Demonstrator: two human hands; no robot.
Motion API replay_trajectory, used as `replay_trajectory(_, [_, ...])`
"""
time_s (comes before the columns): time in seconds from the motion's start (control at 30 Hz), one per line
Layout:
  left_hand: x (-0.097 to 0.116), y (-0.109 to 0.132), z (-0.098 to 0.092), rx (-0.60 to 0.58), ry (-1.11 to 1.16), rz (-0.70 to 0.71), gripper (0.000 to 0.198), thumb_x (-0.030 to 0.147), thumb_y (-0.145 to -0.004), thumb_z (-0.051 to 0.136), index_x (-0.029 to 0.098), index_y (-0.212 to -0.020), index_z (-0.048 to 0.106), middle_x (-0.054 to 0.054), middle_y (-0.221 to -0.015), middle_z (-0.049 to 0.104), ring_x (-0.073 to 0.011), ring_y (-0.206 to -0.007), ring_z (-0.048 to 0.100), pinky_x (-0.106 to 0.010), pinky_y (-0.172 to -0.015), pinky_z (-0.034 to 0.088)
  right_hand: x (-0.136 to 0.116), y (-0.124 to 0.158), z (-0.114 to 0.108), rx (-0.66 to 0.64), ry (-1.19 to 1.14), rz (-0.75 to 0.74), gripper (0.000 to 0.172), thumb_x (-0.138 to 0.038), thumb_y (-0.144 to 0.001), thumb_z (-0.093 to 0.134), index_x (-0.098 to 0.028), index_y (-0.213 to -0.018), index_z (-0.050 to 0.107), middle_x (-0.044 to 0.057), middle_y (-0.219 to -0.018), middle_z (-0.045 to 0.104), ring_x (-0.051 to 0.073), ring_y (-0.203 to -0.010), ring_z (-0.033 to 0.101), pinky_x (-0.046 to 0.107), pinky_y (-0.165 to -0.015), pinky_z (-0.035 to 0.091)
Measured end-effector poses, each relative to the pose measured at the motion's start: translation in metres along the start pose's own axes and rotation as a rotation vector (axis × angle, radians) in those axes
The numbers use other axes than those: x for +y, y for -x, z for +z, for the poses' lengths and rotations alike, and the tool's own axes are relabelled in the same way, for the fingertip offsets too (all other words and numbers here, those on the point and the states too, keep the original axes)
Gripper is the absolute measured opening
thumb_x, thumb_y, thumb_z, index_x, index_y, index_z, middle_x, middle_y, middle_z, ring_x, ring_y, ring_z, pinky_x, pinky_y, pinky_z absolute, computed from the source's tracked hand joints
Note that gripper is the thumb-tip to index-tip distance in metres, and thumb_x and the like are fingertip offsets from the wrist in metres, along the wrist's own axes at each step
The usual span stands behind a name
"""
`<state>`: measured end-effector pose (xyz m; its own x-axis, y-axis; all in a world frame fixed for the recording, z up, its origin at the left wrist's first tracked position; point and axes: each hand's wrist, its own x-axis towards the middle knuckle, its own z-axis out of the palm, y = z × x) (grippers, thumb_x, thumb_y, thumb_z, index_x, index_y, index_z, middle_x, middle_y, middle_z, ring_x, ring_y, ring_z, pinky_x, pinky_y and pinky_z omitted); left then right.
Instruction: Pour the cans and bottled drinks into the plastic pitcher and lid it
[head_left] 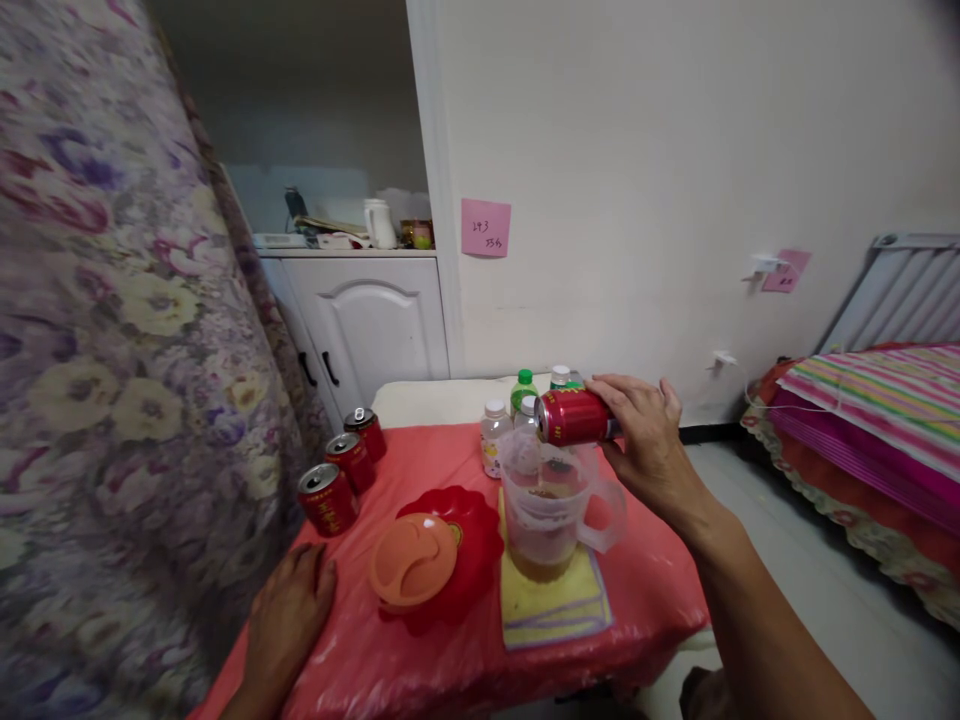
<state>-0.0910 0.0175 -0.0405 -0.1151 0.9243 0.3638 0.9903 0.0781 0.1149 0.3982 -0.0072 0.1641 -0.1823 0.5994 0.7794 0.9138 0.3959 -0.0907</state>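
Observation:
My right hand (643, 425) is closed around a red drink can (574, 416), which lies tipped on its side over a clear plastic measuring jug (544, 530). A thin brownish stream runs from the can into the jug, where brown liquid stands at the bottom. The jug rests on a folded yellow cloth (555, 605). My left hand (291, 605) lies flat on the red-covered table (352, 650), holding nothing. Close beyond it stand three red cans, the nearest can (330, 505) with its top opened. An orange lid-like dish (414, 558) sits in a red scalloped plate (484, 565).
Behind the jug stand several bottles, among them a white-capped bottle (493, 445) and a green-capped bottle (523, 388). A flowered curtain (112, 350) hangs at the left. A white cabinet (367, 320) is at the back, and a bed (885, 410) at the right.

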Motion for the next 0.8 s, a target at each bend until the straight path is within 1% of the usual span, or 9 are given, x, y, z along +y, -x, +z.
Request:
replay_trajectory(0.17, [0.0020, 0.0010, -0.0024, 0.021, 0.005, -0.003, 0.056, 0.042, -0.098, 0.025, 0.009, -0.123, 0.063, -0.020, -0.131, 0.065, -0.0328, -0.117, 0.064, -0.047, -0.103, 0.048, -0.0003, -0.0003, -0.0017, 0.008, 0.003, 0.000, 0.064, -0.007, -0.083, 0.051, -0.032, -0.141, 0.043, 0.010, -0.138, 0.062, 0.032, -0.130, 0.053, 0.073, -0.115, 0.019])
replay_trajectory(0.23, [0.0026, 0.0013, -0.0031, 0.010, 0.007, 0.000, 0.056, 0.042, -0.099, 0.025, 0.009, -0.123, 0.063, -0.020, -0.131, 0.065, -0.0326, -0.117, 0.064, -0.046, -0.102, 0.048, -0.0005, -0.0003, -0.0021, 0.005, 0.010, 0.003, 0.064, -0.006, -0.083, 0.051, -0.032, -0.141, 0.043, 0.010, -0.139, 0.062, 0.032, -0.130, 0.053, 0.072, -0.116, 0.018])
replay_trajectory(0.37, [0.0020, 0.0014, -0.0026, -0.002, -0.002, 0.003, 0.056, 0.042, -0.099, 0.023, 0.009, -0.123, 0.062, -0.019, -0.132, 0.065, -0.0327, -0.117, 0.063, -0.046, -0.102, 0.048, 0.0001, 0.0002, -0.0025, 0.001, 0.018, 0.002, 0.064, -0.004, -0.083, 0.049, -0.032, -0.141, 0.044, 0.010, -0.140, 0.061, 0.031, -0.131, 0.052, 0.072, -0.116, 0.019])
replay_trajectory(0.57, [-0.0009, 0.0003, -0.0001, 0.011, 0.000, 0.007, 0.057, 0.043, -0.099, 0.024, 0.008, -0.123, 0.062, -0.019, -0.130, 0.065, -0.0323, -0.117, 0.063, -0.046, -0.104, 0.047, 0.0029, 0.0010, -0.0017, 0.010, 0.011, -0.015, 0.059, -0.008, -0.086, 0.051, -0.031, -0.140, 0.046, 0.011, -0.138, 0.062, 0.032, -0.130, 0.053, 0.073, -0.115, 0.019])
replay_trajectory(0.67, [0.0002, -0.0002, -0.0012, -0.004, 0.008, -0.002, 0.057, 0.043, -0.099, 0.024, 0.008, -0.123, 0.062, -0.020, -0.132, 0.065, -0.0324, -0.118, 0.063, -0.045, -0.104, 0.047, 0.0042, 0.0014, -0.0012, 0.010, 0.025, -0.023, 0.061, -0.007, -0.085, 0.050, -0.032, -0.141, 0.045, 0.011, -0.139, 0.062, 0.032, -0.130, 0.053, 0.072, -0.115, 0.020])
replay_trajectory(0.8, [0.0027, 0.0000, -0.0032, -0.001, 0.008, -0.001, 0.059, 0.043, -0.099, 0.023, 0.007, -0.123, 0.062, -0.021, -0.132, 0.064, -0.0334, -0.118, 0.063, -0.047, -0.104, 0.046, 0.0044, 0.0020, -0.0015, 0.000, 0.036, -0.024, 0.058, -0.007, -0.087, 0.050, -0.031, -0.140, 0.046, 0.010, -0.139, 0.062, 0.031, -0.130, 0.053, 0.071, -0.115, 0.021])
